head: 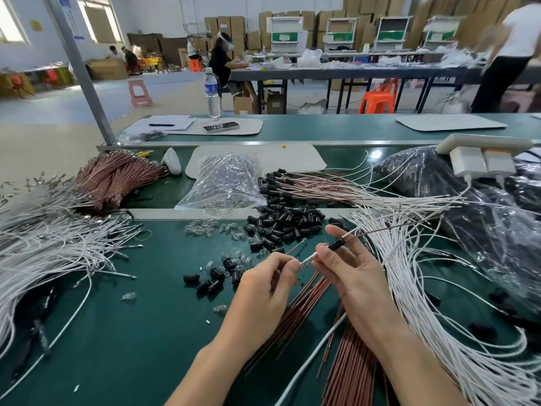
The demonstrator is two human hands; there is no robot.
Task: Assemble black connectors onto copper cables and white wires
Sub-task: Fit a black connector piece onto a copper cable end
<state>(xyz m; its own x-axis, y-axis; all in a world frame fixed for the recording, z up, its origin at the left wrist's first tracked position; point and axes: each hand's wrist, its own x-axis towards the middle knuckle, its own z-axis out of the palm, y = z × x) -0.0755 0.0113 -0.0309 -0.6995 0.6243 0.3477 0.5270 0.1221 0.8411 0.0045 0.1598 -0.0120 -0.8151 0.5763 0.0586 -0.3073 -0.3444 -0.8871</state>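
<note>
A big work room, and a crowded green table belt [131, 332]. The right hand [351, 276] clamps its fingers on a small black tube connector [336, 244] on its thin wire [369, 233]. The left hand [263, 291] pinches a tiny clear tip [306, 261] at its near end. A slip could drop the tip into the loose black pile [284, 224]. The white wires [401, 276] on the right could snag. Open belt lies near left.

1. I can't read any text for sure.
2. Water bottle [212, 95]: blue label, print too blurred.
3. White mat [292, 159]: red marks at its edge, illegible to me.
4. Wall sheet [65, 2], yellow note [35, 24]: too small.
</note>
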